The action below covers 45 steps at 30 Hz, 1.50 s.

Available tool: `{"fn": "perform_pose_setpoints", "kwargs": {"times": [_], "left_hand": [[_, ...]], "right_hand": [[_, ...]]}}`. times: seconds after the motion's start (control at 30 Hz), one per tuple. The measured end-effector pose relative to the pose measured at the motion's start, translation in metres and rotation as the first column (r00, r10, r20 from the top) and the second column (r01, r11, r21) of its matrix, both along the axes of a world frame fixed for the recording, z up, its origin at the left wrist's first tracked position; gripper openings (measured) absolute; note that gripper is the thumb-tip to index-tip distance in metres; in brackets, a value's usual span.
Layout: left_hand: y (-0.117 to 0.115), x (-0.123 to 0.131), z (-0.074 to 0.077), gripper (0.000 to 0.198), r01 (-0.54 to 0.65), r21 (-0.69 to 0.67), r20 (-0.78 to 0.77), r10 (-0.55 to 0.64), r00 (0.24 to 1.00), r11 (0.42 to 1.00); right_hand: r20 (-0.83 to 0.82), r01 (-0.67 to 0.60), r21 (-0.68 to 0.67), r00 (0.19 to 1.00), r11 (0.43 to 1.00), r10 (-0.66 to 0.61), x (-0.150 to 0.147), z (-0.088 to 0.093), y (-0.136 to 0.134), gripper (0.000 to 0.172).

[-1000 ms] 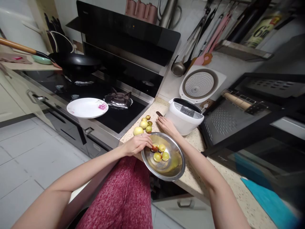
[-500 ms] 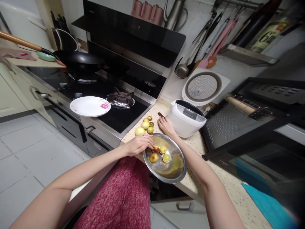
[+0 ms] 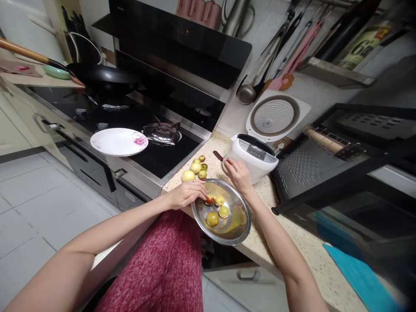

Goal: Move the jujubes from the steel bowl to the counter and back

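Looking down from the head view, a round stainless-steel bowl [image 3: 238,225] sits at the front edge of the speckled stone countertop [image 3: 325,260], partly overhanging it, with four small yellow-green and red-tinged fruits [image 3: 224,211] inside. The left hand [image 3: 185,196] curls over the bowl's left rim, fingertips on the reddish fruit [image 3: 209,200]; whether they pinch it cannot be told. The right hand [image 3: 239,174], fingers loosely bent and gripping nothing, rests against the white rice cooker [image 3: 256,158], near a heap of loose fruits [image 3: 195,168] by the countertop's left edge.

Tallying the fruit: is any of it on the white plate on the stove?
No, the fruit lies in the steel bowl and on the counter, none on the white plate.
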<state>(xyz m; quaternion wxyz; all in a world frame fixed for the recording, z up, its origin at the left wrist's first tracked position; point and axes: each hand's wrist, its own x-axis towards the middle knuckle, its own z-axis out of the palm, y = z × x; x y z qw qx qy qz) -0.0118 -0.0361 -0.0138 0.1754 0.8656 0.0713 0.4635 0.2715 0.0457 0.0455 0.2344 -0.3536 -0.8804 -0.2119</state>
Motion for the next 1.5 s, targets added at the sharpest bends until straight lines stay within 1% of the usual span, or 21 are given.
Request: {"fn": "perform_pose_setpoints", "kwargs": {"times": [0.07, 0.1, 0.17, 0.23, 0.3, 0.4, 0.47, 0.63, 0.8, 1.03, 1.13, 1.23, 1.3, 1.33, 1.4, 1.43, 1.5], "left_hand": [[0.0, 0.0, -0.001, 0.053, -0.004, 0.0, -0.001, 0.004, 1.0, 1.0], [0.0, -0.001, -0.001, 0.053, -0.004, 0.002, -0.003, 0.004, 1.0, 1.0], [0.001, -0.001, -0.001, 0.054, -0.005, 0.012, -0.008, 0.005, 1.0, 1.0], [0.001, -0.001, -0.001, 0.054, -0.011, 0.023, -0.015, 0.011, 1.0, 1.0], [0.001, -0.002, -0.001, 0.055, -0.014, 0.035, -0.022, 0.014, 1.0, 0.999], [0.0, -0.003, 0.001, 0.055, -0.016, 0.043, -0.037, 0.017, 0.999, 0.999], [-0.002, -0.003, 0.003, 0.056, -0.02, 0.04, -0.046, 0.022, 0.999, 0.999], [-0.003, -0.003, 0.005, 0.058, -0.042, 0.03, -0.056, 0.044, 0.997, 0.999], [-0.003, -0.004, 0.003, 0.059, -0.045, 0.022, -0.08, 0.047, 0.996, 0.999], [-0.002, -0.004, 0.002, 0.056, -0.042, 0.016, -0.066, 0.043, 0.997, 0.999], [-0.002, -0.004, 0.003, 0.057, -0.039, 0.012, -0.073, 0.04, 0.997, 0.999], [-0.003, -0.004, 0.002, 0.057, -0.04, 0.017, -0.07, 0.041, 0.997, 0.999], [-0.004, -0.004, 0.002, 0.054, -0.065, 0.027, -0.045, 0.066, 0.997, 0.998], [-0.004, -0.004, 0.002, 0.051, -0.097, 0.027, -0.019, 0.098, 0.995, 0.995], [-0.005, -0.004, 0.002, 0.045, -0.212, 0.001, 0.068, 0.212, 0.975, 0.977], [-0.005, -0.004, 0.003, 0.041, -0.285, -0.033, 0.117, 0.287, 0.951, 0.958], [-0.004, -0.004, 0.003, 0.035, -0.42, -0.124, 0.188, 0.437, 0.88, 0.899]], "right_hand": [[-0.209, -0.053, 0.013, 0.976, 0.999, 0.055, 0.004, 0.005, -0.025, 0.033], [-0.276, -0.082, -0.018, 0.958, 0.996, 0.074, 0.005, 0.008, -0.038, 0.033], [-0.34, -0.182, -0.137, 0.932, 0.974, 0.127, 0.003, 0.013, -0.063, 0.032], [-0.391, -0.306, -0.244, 0.899, 0.92, 0.195, -0.001, 0.016, -0.083, 0.032], [-0.407, -0.41, -0.336, 0.875, 0.848, 0.262, -0.006, 0.017, -0.096, 0.032], [-0.378, -0.494, -0.455, 0.861, 0.741, 0.341, -0.012, 0.015, -0.104, 0.032], [-0.366, -0.508, -0.505, 0.858, 0.698, 0.361, -0.014, 0.013, -0.105, 0.032], [-0.341, -0.505, -0.594, 0.863, 0.626, 0.372, -0.012, 0.016, -0.107, 0.031], [-0.288, -0.469, -0.663, 0.879, 0.583, 0.379, -0.008, 0.022, -0.109, 0.03], [-0.284, -0.466, -0.728, 0.873, 0.503, 0.397, -0.009, 0.018, -0.107, 0.022], [-0.263, -0.444, -0.749, 0.881, 0.493, 0.393, -0.011, 0.019, -0.108, 0.02], [-0.251, -0.435, -0.745, 0.885, 0.505, 0.392, -0.01, 0.019, -0.108, 0.02], [-0.26, -0.449, -0.731, 0.879, 0.514, 0.399, -0.009, 0.019, -0.107, 0.021], [-0.274, -0.464, -0.719, 0.874, 0.518, 0.402, -0.009, 0.019, -0.106, 0.022], [-0.311, -0.496, -0.684, 0.862, 0.535, 0.401, -0.008, 0.019, -0.104, 0.024], [-0.331, -0.507, -0.663, 0.858, 0.55, 0.392, -0.007, 0.019, -0.104, 0.024], [-0.368, -0.517, -0.611, 0.856, 0.6, 0.362, -0.007, 0.018, -0.102, 0.023]]}}
